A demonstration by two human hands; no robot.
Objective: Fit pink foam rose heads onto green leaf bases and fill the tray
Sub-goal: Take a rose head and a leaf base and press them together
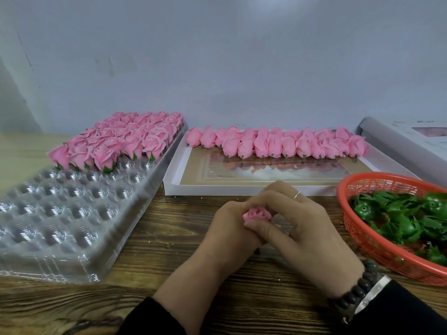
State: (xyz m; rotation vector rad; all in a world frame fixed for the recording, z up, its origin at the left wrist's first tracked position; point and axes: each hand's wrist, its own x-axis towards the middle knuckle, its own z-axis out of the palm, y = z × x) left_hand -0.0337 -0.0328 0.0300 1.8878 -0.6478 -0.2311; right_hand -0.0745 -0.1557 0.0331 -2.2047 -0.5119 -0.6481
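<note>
Both hands meet above the wooden table (pixel 169 238): left hand (pixel 232 228) and right hand (pixel 302 221) together grip one pink rose (pixel 257 213) between clear tray (pixel 60 213) and orange basket (pixel 362 233) of green leaves (pixel 399 216)

Pink foam rose head (pixel 257 214) gripped between left hand (pixel 232 226) and right hand (pixel 302 218), above wooden table (pixel 169 238), beside half-filled clear tray (pixel 72 213).

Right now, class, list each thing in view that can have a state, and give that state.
Clear tray: far rows filled, near cups bare.
White box: roses lie along far edge.
Red basket: holds green leaf bases.
Rose head: gripped by left hand and right hand.
</note>
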